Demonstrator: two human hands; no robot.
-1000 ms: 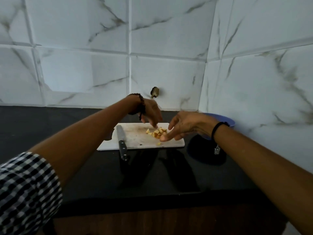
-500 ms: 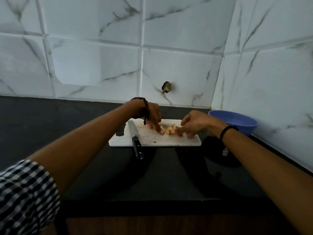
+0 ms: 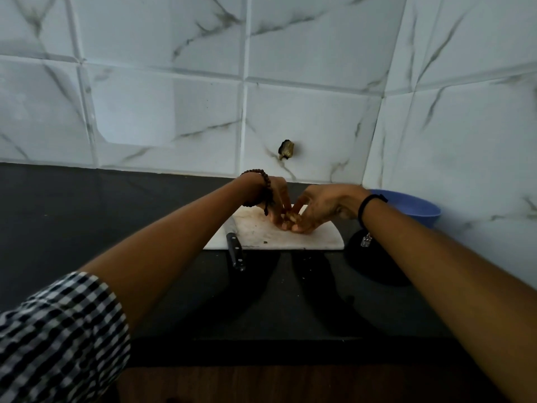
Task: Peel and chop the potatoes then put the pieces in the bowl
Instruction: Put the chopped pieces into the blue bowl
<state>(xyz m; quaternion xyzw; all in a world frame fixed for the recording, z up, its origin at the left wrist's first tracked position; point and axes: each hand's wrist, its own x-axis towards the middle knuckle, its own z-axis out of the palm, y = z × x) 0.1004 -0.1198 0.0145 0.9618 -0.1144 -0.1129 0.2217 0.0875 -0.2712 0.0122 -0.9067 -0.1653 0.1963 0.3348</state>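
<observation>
— Where are the potato pieces (image 3: 290, 219)?

— On the white cutting board (image 3: 315, 240), in a small pale heap near its far edge, squeezed between the two hands. Only a sliver of the heap shows.

— How does the left hand (image 3: 275, 200) stand?

— Fingers fairly straight and pointing down, and they press against the left side of the heap like a wall. A beaded bracelet (image 3: 262, 181) sits on that wrist.

— And the right hand (image 3: 318, 209)?

— Its fingers curve in round the right side of the heap, with the fingertips down on the board and the thumb and forefinger raised above the pieces. The two hands nearly meet. I cannot tell whether any piece is off the board.

— The knife (image 3: 236, 252)?

— It lies at the board's left end with nobody holding it. The black handle juts over the near edge onto the dark counter (image 3: 130, 216), and the left forearm hides most of the blade.

— The bowl (image 3: 418, 211)?

— It is blue and stands on the counter to the right of the board, apart from it, close to the marble-tiled side wall (image 3: 465, 126). The right wrist, which wears a black band (image 3: 366, 204), covers its left rim, and I cannot see what is inside.
</observation>
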